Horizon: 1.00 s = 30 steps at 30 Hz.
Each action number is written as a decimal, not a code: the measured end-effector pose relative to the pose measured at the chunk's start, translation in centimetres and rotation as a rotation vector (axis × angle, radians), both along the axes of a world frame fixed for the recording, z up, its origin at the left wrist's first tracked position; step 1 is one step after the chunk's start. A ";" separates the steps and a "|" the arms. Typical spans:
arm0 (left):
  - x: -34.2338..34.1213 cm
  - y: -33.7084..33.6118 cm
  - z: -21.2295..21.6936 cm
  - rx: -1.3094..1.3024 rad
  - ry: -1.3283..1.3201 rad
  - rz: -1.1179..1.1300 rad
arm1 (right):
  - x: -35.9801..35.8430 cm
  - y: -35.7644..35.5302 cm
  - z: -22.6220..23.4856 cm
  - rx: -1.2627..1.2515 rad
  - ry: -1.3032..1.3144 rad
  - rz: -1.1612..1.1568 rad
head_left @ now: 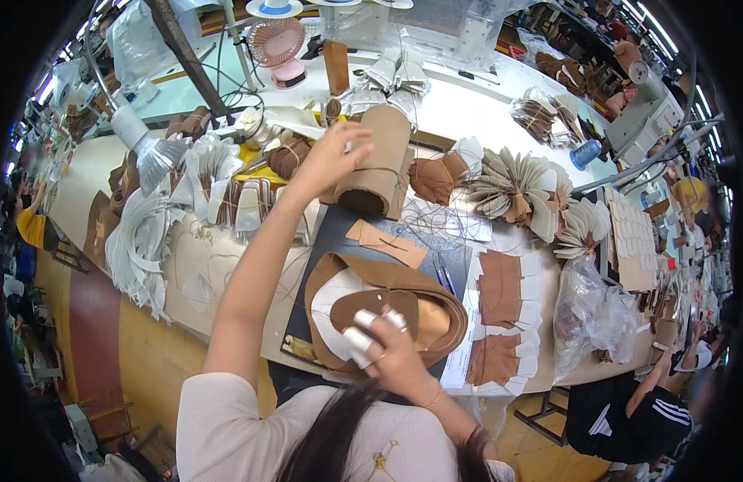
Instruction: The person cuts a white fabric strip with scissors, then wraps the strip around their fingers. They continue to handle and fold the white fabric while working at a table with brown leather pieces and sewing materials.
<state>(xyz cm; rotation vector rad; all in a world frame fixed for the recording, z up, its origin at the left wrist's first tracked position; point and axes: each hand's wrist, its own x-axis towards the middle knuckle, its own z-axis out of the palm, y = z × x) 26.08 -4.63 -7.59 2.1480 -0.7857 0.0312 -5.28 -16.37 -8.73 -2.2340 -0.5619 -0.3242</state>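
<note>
Head view, left hand (333, 154) fingers curled on tied tan leather roll (377, 161), right hand (385, 347) taped fingers pressed flat on brown curved piece (387, 305) near table's (227, 273) front edge

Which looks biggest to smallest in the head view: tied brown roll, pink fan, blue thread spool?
1. Tied brown roll, under the left hand: clearly largest.
2. Pink fan.
3. Blue thread spool: smallest.
The fan and spool sit farther back, so their true sizes are unsure.
</note>
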 end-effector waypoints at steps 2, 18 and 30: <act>4.2 -1.5 0.1 -0.073 0.058 0.044 | -0.4 0.8 -1.5 -0.090 0.061 0.039; 23.1 -12.1 -3.0 0.125 -0.016 0.316 | -0.2 0.8 -7.5 0.069 0.267 -0.074; 26.9 -16.9 -1.4 0.357 0.309 0.590 | 0.1 0.5 -7.7 -0.014 0.291 -0.216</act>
